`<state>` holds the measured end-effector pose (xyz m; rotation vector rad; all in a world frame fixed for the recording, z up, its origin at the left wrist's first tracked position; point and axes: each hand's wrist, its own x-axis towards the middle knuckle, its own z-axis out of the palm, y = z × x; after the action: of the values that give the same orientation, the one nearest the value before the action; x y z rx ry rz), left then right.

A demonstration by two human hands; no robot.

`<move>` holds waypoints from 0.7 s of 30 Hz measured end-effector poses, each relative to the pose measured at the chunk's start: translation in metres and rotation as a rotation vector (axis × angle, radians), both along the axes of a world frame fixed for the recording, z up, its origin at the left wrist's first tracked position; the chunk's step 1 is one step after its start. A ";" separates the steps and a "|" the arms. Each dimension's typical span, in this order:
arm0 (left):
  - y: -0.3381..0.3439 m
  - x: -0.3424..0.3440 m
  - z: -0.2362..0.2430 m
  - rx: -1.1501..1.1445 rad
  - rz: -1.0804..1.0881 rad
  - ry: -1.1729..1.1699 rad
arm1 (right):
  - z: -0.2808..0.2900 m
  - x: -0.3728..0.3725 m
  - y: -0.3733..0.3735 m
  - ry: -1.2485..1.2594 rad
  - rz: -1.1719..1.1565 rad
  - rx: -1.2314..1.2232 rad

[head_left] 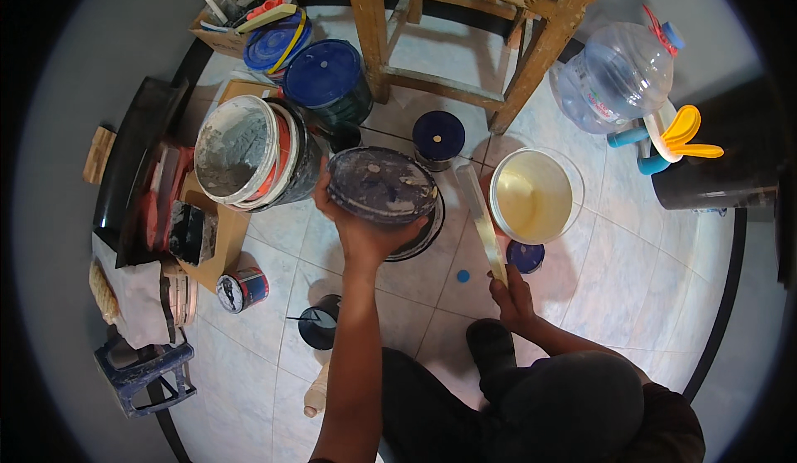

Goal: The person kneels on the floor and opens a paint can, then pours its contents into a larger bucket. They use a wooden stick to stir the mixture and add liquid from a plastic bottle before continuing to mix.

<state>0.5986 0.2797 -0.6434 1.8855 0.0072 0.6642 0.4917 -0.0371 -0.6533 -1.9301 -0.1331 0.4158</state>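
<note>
We list: our left hand (365, 235) clasping a dark smeared tub (382, 184); our right hand (515, 303) closed on a flat stick (481, 224), near a white bucket (558, 178)

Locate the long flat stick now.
In the head view, the long flat stick is just right of centre, held in the right hand, left of the white bucket.

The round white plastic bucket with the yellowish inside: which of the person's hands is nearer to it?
Right. The right hand is on the near side of the bucket, gripping a long, pale, flat stick; the left hand is farther off, to the bucket's left.
</note>
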 end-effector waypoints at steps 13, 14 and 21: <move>-0.015 -0.086 -0.015 0.330 0.283 0.357 | 0.001 0.012 0.015 -0.046 0.039 0.019; -0.015 -0.090 -0.022 0.343 0.300 0.355 | 0.001 0.012 0.016 -0.046 0.038 0.023; -0.019 -0.079 -0.012 0.306 0.265 0.305 | -0.005 0.004 0.007 0.007 0.068 -0.044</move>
<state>0.5192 0.2612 -0.6552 2.2924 0.3754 0.5714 0.4961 -0.0305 -0.6579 -1.9714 -0.1873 0.4745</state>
